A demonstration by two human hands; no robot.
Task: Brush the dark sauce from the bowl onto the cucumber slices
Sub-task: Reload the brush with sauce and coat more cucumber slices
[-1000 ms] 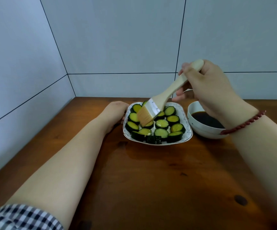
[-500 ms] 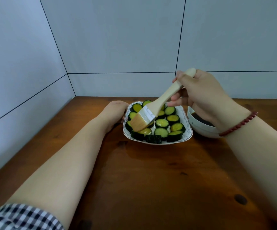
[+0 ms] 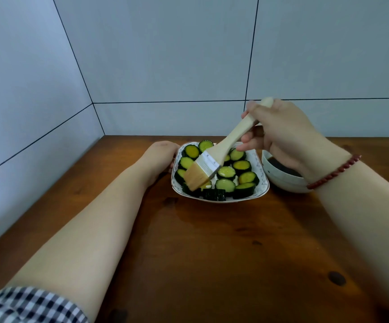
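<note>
The right hand (image 3: 282,136) is holding a wooden brush (image 3: 214,159), with its fingers (image 3: 247,145) wrapped around the handle. The brush hairs are touching the cucumber slices (image 3: 226,171) at the front left of the white plate (image 3: 262,183). The plate is sitting on the brown counter (image 3: 212,252). The left hand (image 3: 161,152) is resting against the plate's left edge; I cannot tell how its fingers are set. The bowl (image 3: 282,183) of dark sauce (image 3: 279,165) is sitting just beside the plate on the right, partly hidden behind the right hand.
</note>
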